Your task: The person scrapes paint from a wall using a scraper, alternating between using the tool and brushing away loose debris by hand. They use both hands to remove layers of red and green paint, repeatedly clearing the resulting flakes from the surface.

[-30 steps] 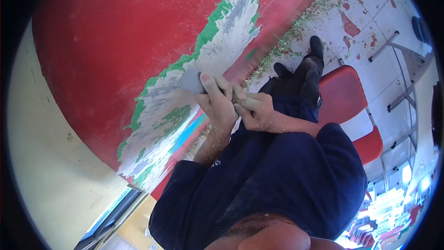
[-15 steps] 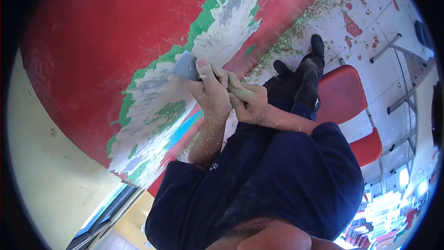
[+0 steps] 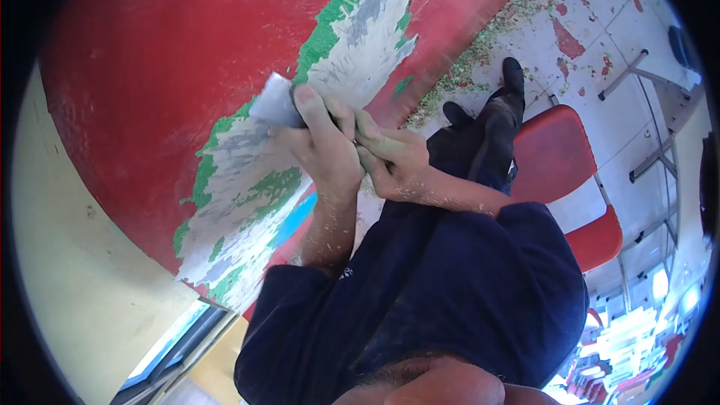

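My left hand is closed round a scraper with a wide, flat grey metal blade, its thumb lying along the blade's base. The blade's edge is at the border between red paint and a scraped patch on the wall. Just right of it, my right hand is closed against the left one, its fingers round the back end of the scraper, which is mostly hidden. White, grey and green layers show in the scraped patch. Pale flakes cling to both forearms.
Paint chips litter the tiled floor along the wall's foot. A red chair stands close on the right, with metal frames beyond. My legs and dark shoes are between wall and chair. A window frame shows at lower left.
Both hands and the scraper have moved a little left, toward the red paint. The blade now looks brighter and is turned to a different angle.
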### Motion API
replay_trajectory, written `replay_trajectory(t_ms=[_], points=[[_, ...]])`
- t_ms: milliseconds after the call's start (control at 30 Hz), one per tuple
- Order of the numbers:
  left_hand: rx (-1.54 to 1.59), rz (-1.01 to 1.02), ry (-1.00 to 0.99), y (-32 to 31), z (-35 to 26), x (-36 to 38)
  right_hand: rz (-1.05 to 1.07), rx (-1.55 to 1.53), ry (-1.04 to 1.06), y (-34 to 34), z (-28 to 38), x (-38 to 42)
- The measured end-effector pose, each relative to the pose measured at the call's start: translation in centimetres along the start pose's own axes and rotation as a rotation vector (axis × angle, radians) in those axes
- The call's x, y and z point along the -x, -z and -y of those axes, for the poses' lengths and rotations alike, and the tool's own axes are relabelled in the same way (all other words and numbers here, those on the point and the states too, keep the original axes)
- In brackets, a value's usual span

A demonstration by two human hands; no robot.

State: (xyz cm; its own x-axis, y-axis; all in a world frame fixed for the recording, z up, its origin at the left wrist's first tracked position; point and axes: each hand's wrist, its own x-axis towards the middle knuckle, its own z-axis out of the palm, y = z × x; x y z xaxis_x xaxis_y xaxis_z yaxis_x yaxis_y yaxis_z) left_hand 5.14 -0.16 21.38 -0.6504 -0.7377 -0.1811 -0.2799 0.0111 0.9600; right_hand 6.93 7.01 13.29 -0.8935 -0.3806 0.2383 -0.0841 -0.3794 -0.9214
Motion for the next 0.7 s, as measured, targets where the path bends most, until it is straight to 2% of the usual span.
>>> replay_trajectory(t_ms=[33, 133, 267, 400, 500, 600, 633, 700], points=[[0.005, -0.024, 0.023, 0.3, 0.2, -0.2, -0.016, 0.042, 0.059, -0.5, -1.1, 0.4], [-0.001, -0.006, 0.060, 1.6, 4.3, 0.7, -0.087, 0.003, -0.026, -0.2, -2.2, 3.1], [0.053, -0.013, 0.072, 0.9, 3.8, 0.3, 0.068, 0.071, -0.062, 0.7, -2.4, 2.1], [0.056, -0.014, 0.119, 1.5, 4.0, 1.0, -0.077, -0.002, -0.004, 0.2, -2.1, 3.1], [0.067, -0.013, 0.132, 0.6, 4.4, 0.4, 0.001, 0.024, -0.092, 0.9, -2.5, 2.9], [0.074, -0.025, 0.131, 0.4, 4.3, 0.5, -0.025, 0.026, -0.022, 0.4, -2.8, 2.8], [0.081, -0.027, 0.138, 0.6, 4.7, 0.7, 0.045, 0.038, -0.044, 0.9, -2.5, 3.1], [0.058, -0.026, 0.113, 0.9, 4.3, 0.5, -0.019, -0.011, -0.056, 0.4, -2.6, 3.5]])
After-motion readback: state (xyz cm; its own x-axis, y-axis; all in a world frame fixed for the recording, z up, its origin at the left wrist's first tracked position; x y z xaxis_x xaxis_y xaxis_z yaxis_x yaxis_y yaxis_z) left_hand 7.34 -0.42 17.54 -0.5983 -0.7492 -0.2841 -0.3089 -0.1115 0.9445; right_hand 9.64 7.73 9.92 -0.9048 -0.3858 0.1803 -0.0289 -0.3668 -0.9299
